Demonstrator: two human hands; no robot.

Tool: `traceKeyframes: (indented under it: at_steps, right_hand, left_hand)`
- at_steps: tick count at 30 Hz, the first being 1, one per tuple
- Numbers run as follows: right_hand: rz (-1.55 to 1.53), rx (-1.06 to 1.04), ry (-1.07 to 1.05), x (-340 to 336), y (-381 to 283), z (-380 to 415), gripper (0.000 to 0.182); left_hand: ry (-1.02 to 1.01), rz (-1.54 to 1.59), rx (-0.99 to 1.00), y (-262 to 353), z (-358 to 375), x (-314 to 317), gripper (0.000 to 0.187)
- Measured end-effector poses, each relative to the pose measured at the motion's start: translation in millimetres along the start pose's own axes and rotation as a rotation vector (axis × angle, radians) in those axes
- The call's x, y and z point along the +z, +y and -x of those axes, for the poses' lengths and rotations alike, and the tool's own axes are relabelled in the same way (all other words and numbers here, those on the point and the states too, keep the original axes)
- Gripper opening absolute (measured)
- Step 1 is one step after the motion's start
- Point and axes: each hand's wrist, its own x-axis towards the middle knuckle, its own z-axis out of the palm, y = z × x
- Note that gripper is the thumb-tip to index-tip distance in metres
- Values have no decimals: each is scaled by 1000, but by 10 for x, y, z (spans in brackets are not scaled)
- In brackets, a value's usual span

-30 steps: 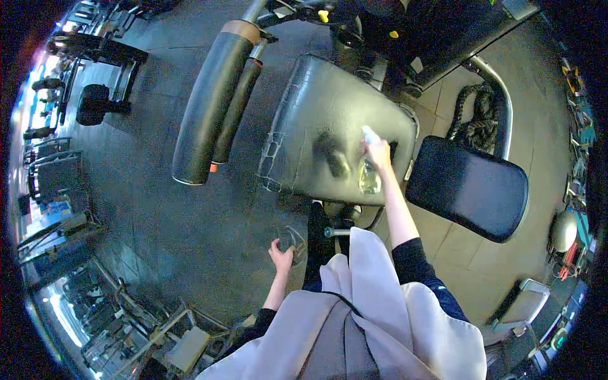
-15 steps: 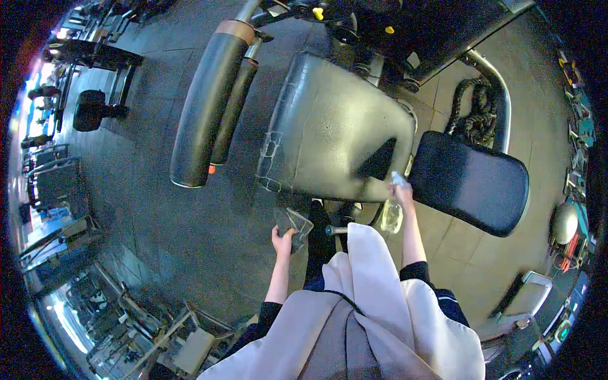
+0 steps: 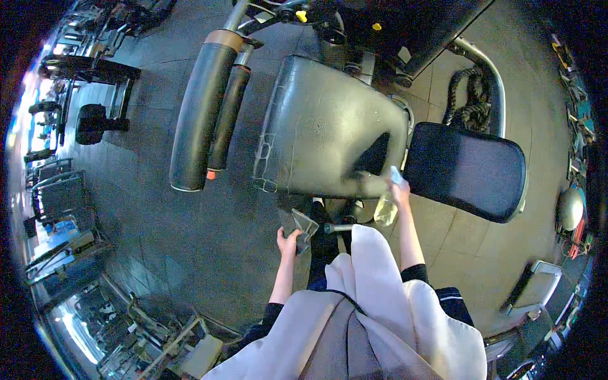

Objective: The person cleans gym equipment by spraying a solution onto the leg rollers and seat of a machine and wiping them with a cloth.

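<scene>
My right hand (image 3: 399, 192) is closed around the neck of a clear spray bottle (image 3: 384, 211) holding pale yellow liquid. The bottle tilts, its pale head up beside the near right corner of a worn, padded machine seat (image 3: 323, 126). Small wet-looking specks show on the seat's shiny cover. Lower and to the left, my left hand (image 3: 289, 241) grips a folded grey cloth (image 3: 300, 228) with a lighter edge. This cloth is held over the floor, just off the seat's near edge.
Two black foam rollers (image 3: 204, 114) stand left of the seat. A smaller black pad (image 3: 468, 171) lies to its right, with a coiled rope (image 3: 467, 98) behind it. A metal bar end (image 3: 337, 228) sticks out near my legs. Gym equipment lines both sides.
The spray bottle has tilted a little more, its base swinging left. My view has shifted slightly. The cloth stays in my left hand.
</scene>
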Motion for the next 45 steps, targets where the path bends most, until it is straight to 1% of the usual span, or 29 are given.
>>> traceKeyframes:
  at_steps: [2,3,4,6,8,9,10,12,13,15,16,18,20,21,22,24,27,28,30,32,34,36,37,40,41,42,43,44,45]
  right_hand:
    - [-55,-6,-148,192,-126,-16,24]
    - [26,-84,-153,339,-116,-58,23]
    - [13,-106,-286,416,-271,-30,24]
    - [118,-119,-422,504,-659,199,28]
    - [280,-224,-448,714,-696,350,32]
    - [331,-203,-492,695,-926,515,34]
    - [336,-170,-655,757,-952,533,36]
    - [142,-126,-693,815,-971,637,23]
    - [112,-188,-567,884,-844,598,26]
    - [47,-308,-309,1143,-284,328,33]
    - [52,-257,-157,1307,174,32,27]
    - [-154,-173,-103,818,-620,282,28]
    - [-156,-129,-113,583,-855,168,32]
    - [-263,-229,-64,592,-826,100,31]
    - [-363,-72,-99,474,-1090,137,23]
    - [-239,-139,-89,480,-1157,-5,18]
    - [-132,-274,-20,670,-1306,-97,21]
    - [12,-243,-84,721,-1440,-62,25]
    - [78,-323,-170,878,-1668,160,27]
    - [242,-321,-281,1066,-1834,431,30]
    - [312,-390,-326,1257,-1815,706,33]
    - [254,-376,-408,1347,-1763,863,34]
    - [146,-350,-364,1357,-1756,936,30]
    - [23,-316,-443,1434,-1429,711,27]
    - [14,-332,-435,1427,-1332,566,24]
    - [-17,-307,-392,1431,-1245,406,23]
    - [33,-385,-254,1267,-1397,373,25]
    - [43,-298,-202,1281,-1324,121,29]
    - [-110,-340,-162,1234,-1330,-71,31]
  left_hand:
    - [-7,-3,20,75,93,40,54]
    - [-7,-1,27,100,136,58,53]
    - [-6,1,35,88,150,64,52]
    - [-20,38,23,28,155,74,50]
    - [-30,62,50,-17,173,83,47]
    - [-35,64,82,-24,196,81,46]
    - [-40,66,114,-12,230,77,45]
    - [-28,112,87,44,327,71,43]
    - [-7,88,94,92,378,72,43]
    - [24,71,93,138,432,50,44]
    - [35,79,84,148,453,37,45]
    - [38,72,78,59,429,-26,46]
    - [19,44,84,-147,299,-123,48]
    - [34,43,67,-130,345,-130,49]
    - [48,43,52,-92,406,-126,50]
    - [63,47,34,-33,475,-84,51]
    - [62,52,50,8,558,-64,51]
    - [52,58,78,38,594,-48,52]
    - [15,56,104,66,617,-45,53]
    - [-41,45,102,4,554,-51,54]
    - [-21,68,68,-23,539,-16,65]
    - [18,4,84,38,578,-2,71]
    - [-26,-44,102,-382,218,-130,77]
    - [21,6,119,-151,370,-68,50]
    - [0,18,120,-148,371,-90,50]
    - [-21,31,120,-146,368,-115,50]
    - [-43,42,121,-148,358,-150,50]
    - [-56,70,96,-152,357,-179,54]
    - [-69,99,71,-156,360,-207,58]
